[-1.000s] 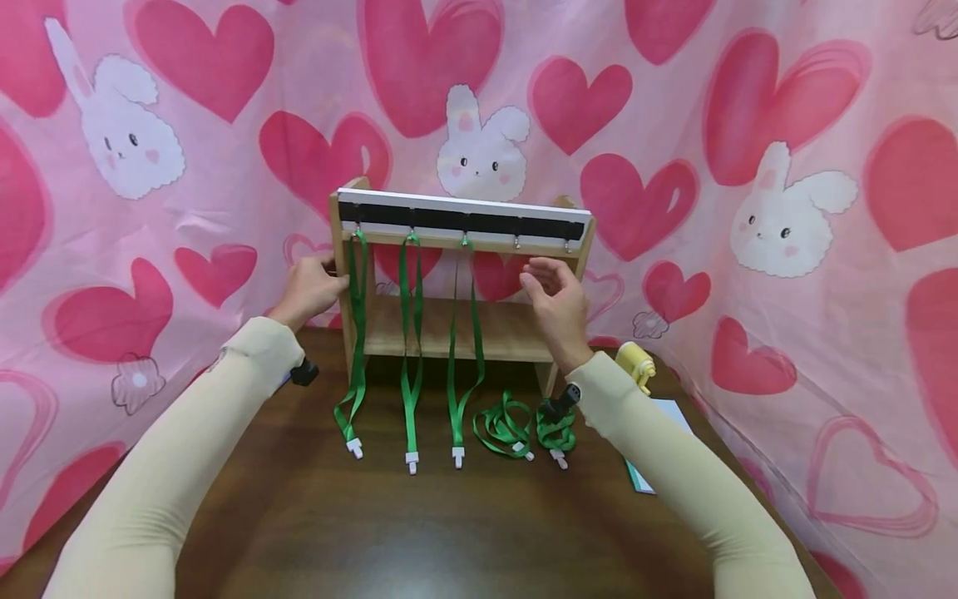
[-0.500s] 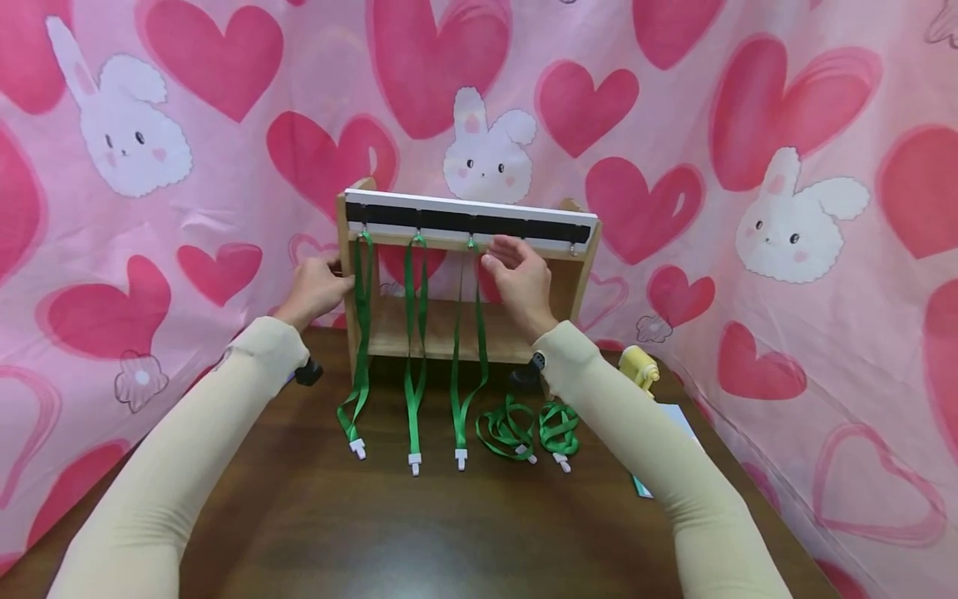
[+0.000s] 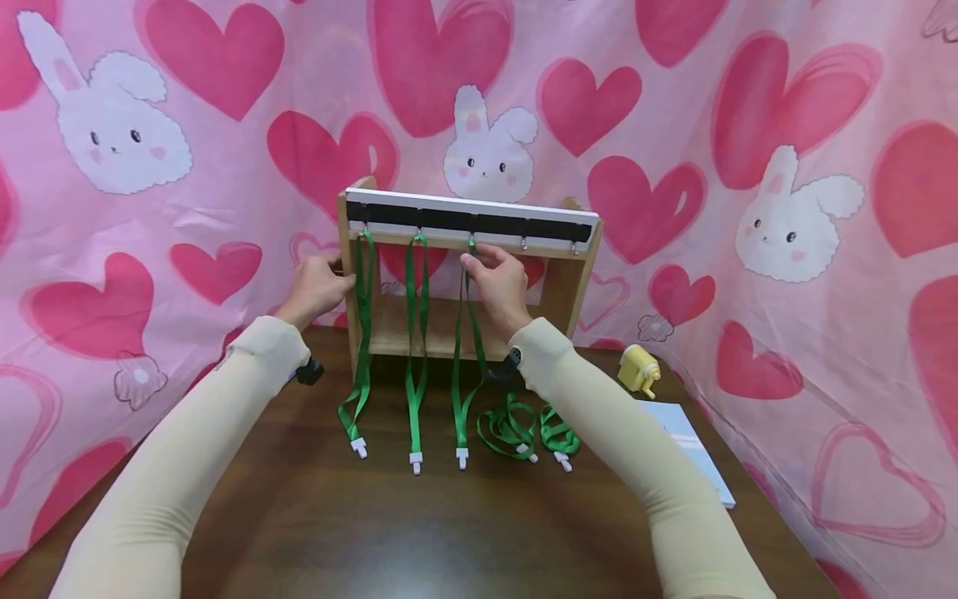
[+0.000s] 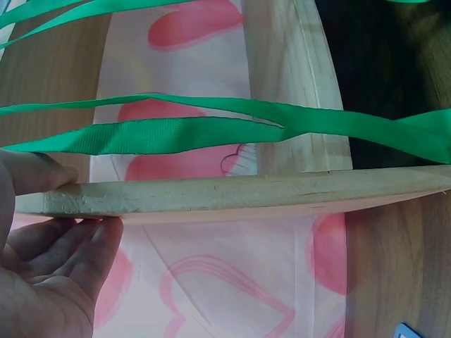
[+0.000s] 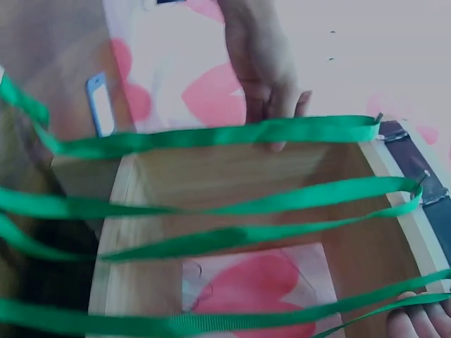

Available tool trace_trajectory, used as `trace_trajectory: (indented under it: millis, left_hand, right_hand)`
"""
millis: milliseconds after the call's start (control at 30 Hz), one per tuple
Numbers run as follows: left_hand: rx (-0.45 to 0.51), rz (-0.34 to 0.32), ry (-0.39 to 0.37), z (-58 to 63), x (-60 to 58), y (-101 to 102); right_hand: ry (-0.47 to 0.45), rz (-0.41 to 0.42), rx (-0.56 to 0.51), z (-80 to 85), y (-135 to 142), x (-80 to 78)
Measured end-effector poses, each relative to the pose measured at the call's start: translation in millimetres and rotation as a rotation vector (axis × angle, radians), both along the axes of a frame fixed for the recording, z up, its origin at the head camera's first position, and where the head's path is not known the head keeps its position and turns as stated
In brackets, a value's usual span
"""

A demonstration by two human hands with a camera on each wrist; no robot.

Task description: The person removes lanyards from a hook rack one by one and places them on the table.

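Note:
A wooden rack stands on the table, with a row of small hooks along its white and black top strip. Three green lanyards hang from it: the left, the middle and the third, their white clips reaching the tabletop. My left hand grips the rack's left side panel, thumb in front and fingers on the outer face. With thumb and fingers, my right hand pinches the third lanyard just below its hook; its fingertips show beside the strap in the right wrist view.
Two more green lanyards, one loosely coiled and one bundled, lie before the rack's right side. Farther right are a yellow crank-handled device and a pale blue-white flat item. A pink heart-print cloth surrounds the table.
My right hand has moved left from the rack's right side to the top of the third lanyard. The left hand has kept its grip on the side panel.

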State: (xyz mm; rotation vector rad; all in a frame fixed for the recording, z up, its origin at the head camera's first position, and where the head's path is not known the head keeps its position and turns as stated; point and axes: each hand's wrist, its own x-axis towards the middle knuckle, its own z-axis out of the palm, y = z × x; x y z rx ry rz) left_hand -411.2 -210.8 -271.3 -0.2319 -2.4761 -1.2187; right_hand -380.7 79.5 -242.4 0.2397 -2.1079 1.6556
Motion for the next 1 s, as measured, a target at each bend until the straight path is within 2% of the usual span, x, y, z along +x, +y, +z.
trace_trajectory:
  millis: [333,567,833,1000]
  left_hand:
    - [-0.004,-0.002,0.011,0.7,-0.5,2.1]
    - [0.01,-0.01,0.014,-0.7,-1.7,1.7]
    - [0.007,-0.005,0.015,-1.2,-1.5,1.2]
    - [0.022,-0.014,-0.001,-0.7,-1.5,0.2]
  right_hand:
    - [-0.029,-0.039,-0.193,4.9,-23.0,-4.8]
    - [-0.084,0.047,-0.31,8.1,-28.4,-6.9]
    - [-0.139,0.079,-0.38,10.3,-27.1,-7.6]
    - [-0.141,0.1,-0.428,9.8,-23.2,-5.9]
